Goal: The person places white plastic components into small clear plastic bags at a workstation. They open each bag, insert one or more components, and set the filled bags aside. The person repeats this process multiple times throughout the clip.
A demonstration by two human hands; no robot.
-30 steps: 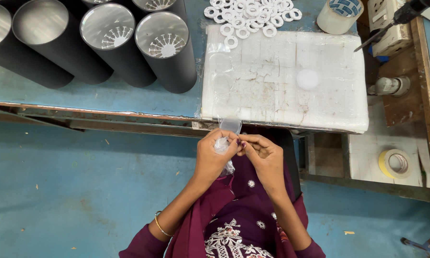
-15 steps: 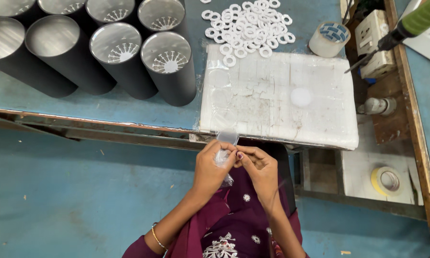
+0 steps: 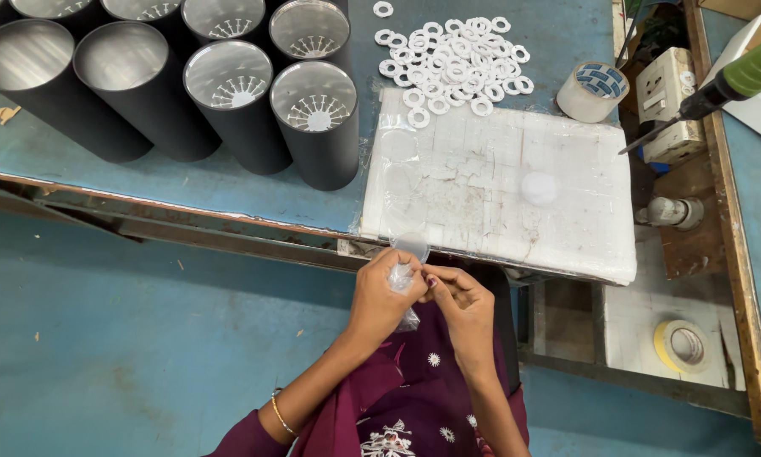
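Observation:
My left hand [image 3: 382,292] and my right hand [image 3: 460,301] meet just below the table's front edge, over my lap. Between their fingertips is a small clear plastic piece [image 3: 402,277], crumpled film hanging under it; both hands pinch it. Directly above them a white foam board [image 3: 499,182] wrapped in clear film lies on the blue table [image 3: 186,182]. A small round clear disc [image 3: 411,245] sits at the board's near edge. A pile of white plastic rings [image 3: 452,63] lies behind the board.
Several tall black cylinders [image 3: 317,127] with shiny insides stand at the table's left. A tape roll [image 3: 592,89], a white socket box [image 3: 668,93] and a green-handled screwdriver [image 3: 736,80] are at the right. A yellow tape roll [image 3: 683,345] rests on a lower shelf.
The view has drifted a little; the hands stay together at the table edge, fingers still working the clear plastic piece.

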